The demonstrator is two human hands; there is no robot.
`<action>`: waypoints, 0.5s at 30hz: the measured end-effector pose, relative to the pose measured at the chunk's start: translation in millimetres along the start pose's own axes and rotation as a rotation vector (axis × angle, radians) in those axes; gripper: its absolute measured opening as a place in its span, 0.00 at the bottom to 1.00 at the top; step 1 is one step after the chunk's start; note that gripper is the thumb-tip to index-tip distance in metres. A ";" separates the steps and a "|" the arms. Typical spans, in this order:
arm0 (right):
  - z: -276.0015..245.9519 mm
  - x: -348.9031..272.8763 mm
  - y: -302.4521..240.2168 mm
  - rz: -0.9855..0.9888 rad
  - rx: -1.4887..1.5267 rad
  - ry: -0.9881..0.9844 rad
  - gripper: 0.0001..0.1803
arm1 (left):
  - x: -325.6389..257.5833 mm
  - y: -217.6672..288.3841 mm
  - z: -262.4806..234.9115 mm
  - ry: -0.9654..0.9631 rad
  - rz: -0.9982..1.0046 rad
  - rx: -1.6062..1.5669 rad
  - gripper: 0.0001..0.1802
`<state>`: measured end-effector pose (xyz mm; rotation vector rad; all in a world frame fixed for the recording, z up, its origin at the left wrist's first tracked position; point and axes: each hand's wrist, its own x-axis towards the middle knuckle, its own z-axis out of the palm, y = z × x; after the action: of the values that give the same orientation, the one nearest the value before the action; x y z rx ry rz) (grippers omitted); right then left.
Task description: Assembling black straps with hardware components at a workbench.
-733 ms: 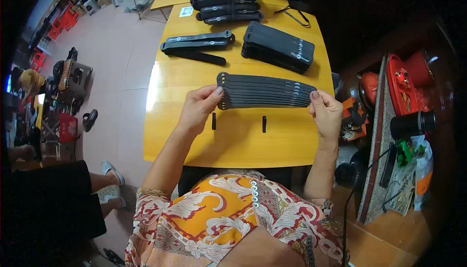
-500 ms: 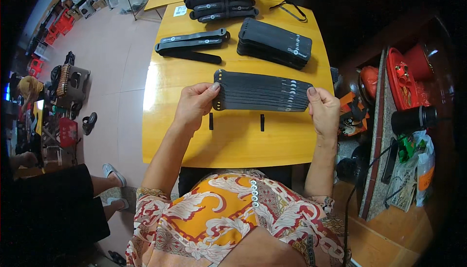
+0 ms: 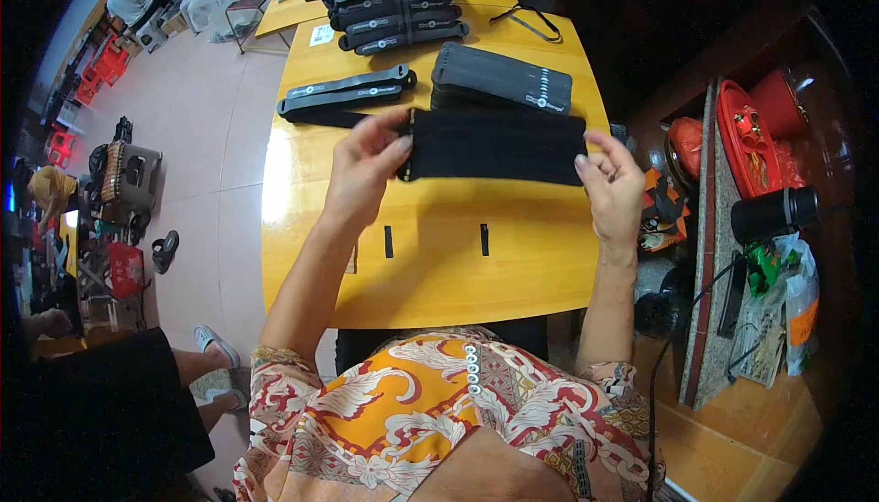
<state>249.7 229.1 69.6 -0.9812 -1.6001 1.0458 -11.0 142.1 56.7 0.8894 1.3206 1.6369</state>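
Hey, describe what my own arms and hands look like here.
Your left hand and right hand are both gloveless, with no watch showing. The forearms are bare up to your short sleeves, which are patterned in white, dark red and tan.

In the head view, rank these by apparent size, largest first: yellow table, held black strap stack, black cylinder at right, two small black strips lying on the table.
1. Yellow table
2. Held black strap stack
3. Black cylinder
4. Two small black strips: they look alike, so I leave them unranked against each other.
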 end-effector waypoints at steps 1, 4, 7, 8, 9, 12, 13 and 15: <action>-0.9 7.7 1.6 0.026 0.006 0.014 0.15 | 14.4 -2.0 -3.1 -0.003 0.017 0.048 0.22; -9.3 42.6 7.4 0.137 0.057 0.087 0.18 | 59.7 18.5 13.5 -0.011 -0.005 0.263 0.23; -10.0 82.2 18.9 0.127 0.092 0.133 0.10 | 110.1 18.5 23.3 -0.049 0.037 0.363 0.22; -9.9 94.4 26.7 0.136 0.063 0.157 0.09 | 124.4 15.7 28.7 -0.029 0.053 0.372 0.22; -6.6 102.3 28.6 0.136 0.021 0.181 0.10 | 136.5 14.2 29.3 -0.034 0.016 0.412 0.21; -2.7 118.7 51.0 0.065 -0.098 0.197 0.11 | 153.1 5.7 31.3 -0.034 -0.018 0.501 0.20; -1.4 122.0 57.7 0.078 -0.145 0.224 0.13 | 156.3 1.6 31.6 -0.025 -0.017 0.551 0.20; 1.2 124.1 68.6 0.092 -0.208 0.216 0.11 | 159.6 -11.0 29.4 -0.022 0.005 0.558 0.19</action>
<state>228.9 366.1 39.4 -1.2735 -1.5162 0.8144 -47.1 300.7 55.5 1.2258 1.7990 1.2668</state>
